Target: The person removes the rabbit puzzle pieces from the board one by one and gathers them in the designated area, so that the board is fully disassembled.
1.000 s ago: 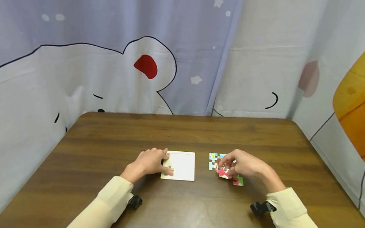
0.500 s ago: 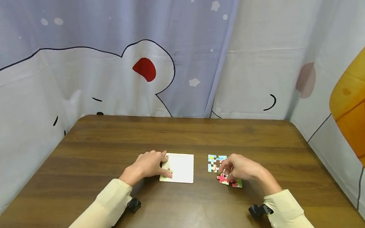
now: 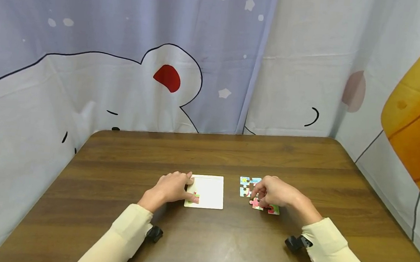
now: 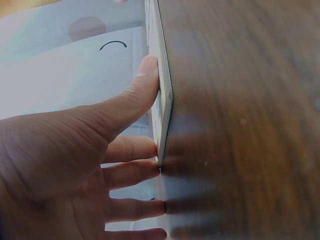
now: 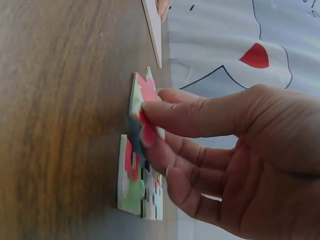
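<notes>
My left hand rests at the left side of a flat white puzzle tray. Its thumb presses the tray's near left part, where a green and red printed patch shows; the other fingers reach straight to the tray's edge and the table. Between thumb and fingers, my right hand pinches a pink and red jigsaw piece, seen tilted in the right wrist view. A green and red jigsaw piece lies just right of it. Behind are blue jigsaw pieces, partly hidden by the hand.
Both hands work over a brown wooden table. A printed curtain hangs behind its far edge and along the right side. Black cameras are strapped at both wrists, below cream sleeves.
My right hand has moved slightly toward me with the pink jigsaw piece and tilted it a little. My left hand stays on the tray.
</notes>
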Motion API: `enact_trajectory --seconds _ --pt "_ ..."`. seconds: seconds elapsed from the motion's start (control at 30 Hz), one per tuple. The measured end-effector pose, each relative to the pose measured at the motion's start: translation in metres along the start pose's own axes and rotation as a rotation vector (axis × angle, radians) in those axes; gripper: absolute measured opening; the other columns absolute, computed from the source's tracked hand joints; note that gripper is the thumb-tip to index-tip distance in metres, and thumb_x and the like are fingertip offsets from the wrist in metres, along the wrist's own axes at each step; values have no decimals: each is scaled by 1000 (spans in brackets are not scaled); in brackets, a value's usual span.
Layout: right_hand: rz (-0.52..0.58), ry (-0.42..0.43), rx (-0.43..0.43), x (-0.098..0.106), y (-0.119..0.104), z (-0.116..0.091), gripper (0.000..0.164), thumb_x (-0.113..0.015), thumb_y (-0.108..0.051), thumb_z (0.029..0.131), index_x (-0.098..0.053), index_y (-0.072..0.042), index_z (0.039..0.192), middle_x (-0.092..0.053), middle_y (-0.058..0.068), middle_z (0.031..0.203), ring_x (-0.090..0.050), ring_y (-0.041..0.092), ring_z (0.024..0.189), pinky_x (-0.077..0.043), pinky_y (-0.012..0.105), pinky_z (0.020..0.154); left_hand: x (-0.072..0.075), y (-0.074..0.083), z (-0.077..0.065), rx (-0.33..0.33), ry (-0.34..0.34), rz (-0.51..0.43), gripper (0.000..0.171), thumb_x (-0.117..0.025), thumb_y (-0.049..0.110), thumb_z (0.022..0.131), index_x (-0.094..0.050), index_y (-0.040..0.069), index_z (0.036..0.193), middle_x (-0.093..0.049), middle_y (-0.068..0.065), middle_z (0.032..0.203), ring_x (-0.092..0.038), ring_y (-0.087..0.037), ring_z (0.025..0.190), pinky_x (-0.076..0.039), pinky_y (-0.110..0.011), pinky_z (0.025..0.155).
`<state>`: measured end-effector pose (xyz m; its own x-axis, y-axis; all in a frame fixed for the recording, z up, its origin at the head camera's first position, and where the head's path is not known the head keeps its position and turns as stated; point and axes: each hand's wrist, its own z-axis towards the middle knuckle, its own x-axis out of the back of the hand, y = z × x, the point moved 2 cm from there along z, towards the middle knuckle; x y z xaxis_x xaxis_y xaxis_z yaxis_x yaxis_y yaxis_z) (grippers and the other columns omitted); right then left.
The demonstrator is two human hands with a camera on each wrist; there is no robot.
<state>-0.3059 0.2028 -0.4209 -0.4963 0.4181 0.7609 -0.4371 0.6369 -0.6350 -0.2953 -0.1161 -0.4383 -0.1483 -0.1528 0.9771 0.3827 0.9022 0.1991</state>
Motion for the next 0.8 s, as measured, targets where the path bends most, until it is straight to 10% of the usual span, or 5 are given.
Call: enact_trajectory --seconds 0.8 --pt "-58 98 -21 1 2 2 26 -84 12 66 -68 -6 77 -63 -1 68 -59 8 64 -51 26 61 0 0 0 4 4 -18 78 -78 60 75 -65 12 135 -53 -13 145 -57 -39 123 -53 -53 85"
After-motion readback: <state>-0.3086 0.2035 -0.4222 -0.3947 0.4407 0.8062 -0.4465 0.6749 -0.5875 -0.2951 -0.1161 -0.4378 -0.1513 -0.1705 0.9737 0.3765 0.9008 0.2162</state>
